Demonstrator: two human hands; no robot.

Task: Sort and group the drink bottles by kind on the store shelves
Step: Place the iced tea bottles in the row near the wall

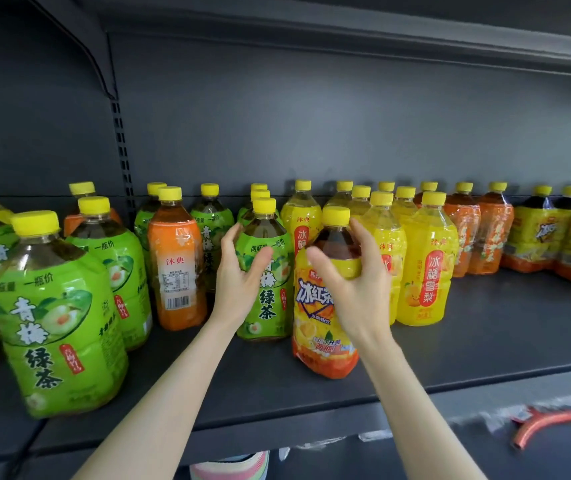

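Note:
My right hand [353, 285] grips an iced black tea bottle [322, 327] with a yellow-orange label, near the shelf's front middle. My left hand [239, 282] curls its fingers and thumb round the shoulder of a green plum tea bottle [270, 299] just left of it. More green tea bottles [59, 317] stand at the left. An orange-label bottle [176, 265] stands among them. Yellow pear drink bottles [427, 268] fill the middle right. Orange bottles [484, 233] and more iced tea bottles [536, 237] stand at the far right.
The dark grey shelf [484, 341] has bare floor in front of the right-hand bottles. Its front edge [311, 407] runs across the lower view. An upper shelf [346, 26] hangs overhead. An orange hose piece [547, 424] lies below at the right.

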